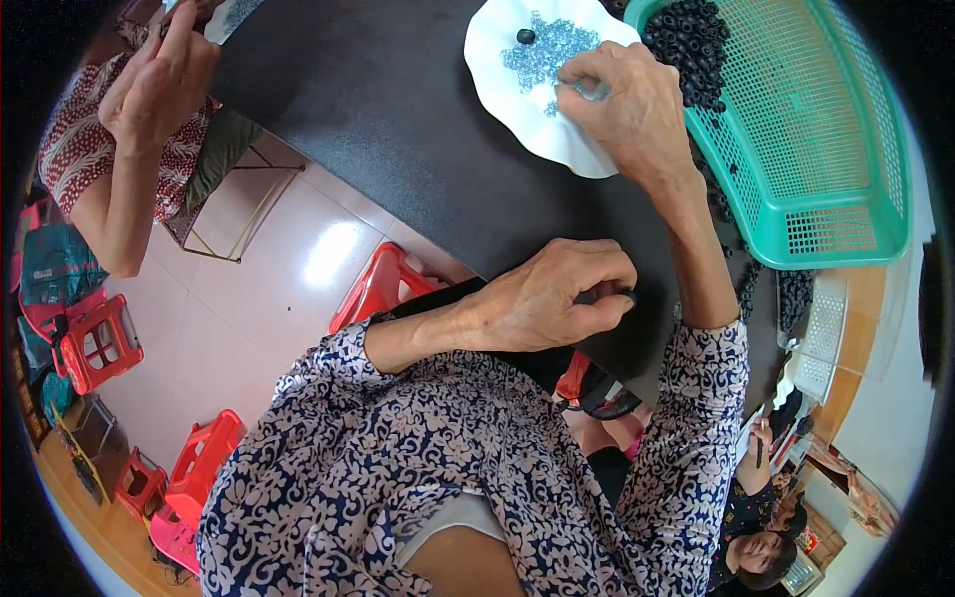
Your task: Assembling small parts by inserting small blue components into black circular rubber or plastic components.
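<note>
My left hand (552, 294) is closed near the front edge of the dark table, thumb and forefinger pinching a small black ring-shaped part (630, 297), mostly hidden by the fingers. Over the right side of a white wavy-rimmed plate (487, 85), my right hand (637, 114) is closed in a pinch. A small clear piece (595, 92) shows between its thumb and forefinger. On the plate lies a spread of small clear bluish pieces (542, 60), with a single black part (525, 37) on top near the far side.
Right of the plate stands a green mesh basket (821, 194) holding a heap of black ring-shaped parts (686, 45). More black parts (794, 298) lie beyond my right forearm. At far left, another person's hand (149, 95) is raised over the table. Red stools (204, 463) stand on the floor.
</note>
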A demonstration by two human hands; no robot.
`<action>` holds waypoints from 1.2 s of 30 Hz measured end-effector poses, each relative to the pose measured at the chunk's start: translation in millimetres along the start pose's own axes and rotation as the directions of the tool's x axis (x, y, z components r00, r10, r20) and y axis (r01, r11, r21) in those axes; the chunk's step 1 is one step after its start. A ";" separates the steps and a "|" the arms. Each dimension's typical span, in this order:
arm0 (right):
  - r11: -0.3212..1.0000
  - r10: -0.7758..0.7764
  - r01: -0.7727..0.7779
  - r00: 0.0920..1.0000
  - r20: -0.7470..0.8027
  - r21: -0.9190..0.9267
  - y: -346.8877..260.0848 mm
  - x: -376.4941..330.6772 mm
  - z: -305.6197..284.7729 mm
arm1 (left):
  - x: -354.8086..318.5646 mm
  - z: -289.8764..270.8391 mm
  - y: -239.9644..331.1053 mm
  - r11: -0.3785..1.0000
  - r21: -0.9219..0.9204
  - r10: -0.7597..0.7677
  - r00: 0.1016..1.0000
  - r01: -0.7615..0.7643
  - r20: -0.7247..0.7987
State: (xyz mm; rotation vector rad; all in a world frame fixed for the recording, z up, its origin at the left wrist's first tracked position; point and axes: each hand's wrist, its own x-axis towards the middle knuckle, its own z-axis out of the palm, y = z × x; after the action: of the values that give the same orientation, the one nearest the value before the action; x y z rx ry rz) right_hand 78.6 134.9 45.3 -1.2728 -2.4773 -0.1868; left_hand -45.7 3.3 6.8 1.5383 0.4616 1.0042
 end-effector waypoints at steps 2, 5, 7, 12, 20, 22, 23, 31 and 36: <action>0.996 -0.082 0.084 0.995 -0.064 0.032 4.9 -0.9 3.8 | 0.0 1.1 -0.2 1.000 0.001 -0.008 1.000 0.008 0.012; 0.999 -0.003 0.003 1.000 0.018 0.038 1.4 -2.7 -1.6 | -0.8 2.7 -0.4 1.000 -0.010 0.025 0.999 -0.025 -0.022; 0.994 0.027 -0.026 1.000 -0.012 0.103 0.1 -5.5 -8.6 | -0.5 1.7 2.9 1.000 -0.008 -0.031 0.999 0.030 -0.013; 0.868 0.232 -0.215 0.973 0.019 0.448 -7.1 -29.2 -35.1 | -1.5 2.0 3.0 0.990 -0.042 -0.138 0.990 0.138 0.000; 0.345 0.469 -0.214 0.883 0.030 0.914 -13.7 -126.0 -61.3 | 9.3 6.8 -3.5 0.850 -0.466 -0.330 0.939 0.248 -0.102; 0.253 0.508 -0.248 0.857 0.090 0.935 -19.0 -146.3 -63.5 | 11.4 9.7 -4.6 0.837 -0.489 -0.351 0.927 0.245 -0.136; 0.251 0.517 -0.242 0.852 0.082 0.937 -20.8 -151.8 -63.1 | 12.3 10.7 -4.8 0.840 -0.481 -0.351 0.928 0.252 -0.126; 0.191 0.508 -0.203 0.858 0.080 0.960 -26.7 -169.4 -52.7 | 14.7 21.8 -9.1 0.880 -0.417 -0.308 0.942 0.228 -0.134; 0.179 0.492 -0.206 0.866 0.094 0.962 -23.0 -172.6 -48.8 | 14.5 23.4 -7.5 0.903 -0.364 -0.295 0.946 0.228 -0.138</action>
State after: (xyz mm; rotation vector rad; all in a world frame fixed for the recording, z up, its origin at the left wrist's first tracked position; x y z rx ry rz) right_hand 164.6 -23.4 28.9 -1.0293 -1.3858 1.1009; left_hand -17.2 2.1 5.8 1.0395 0.5778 0.9645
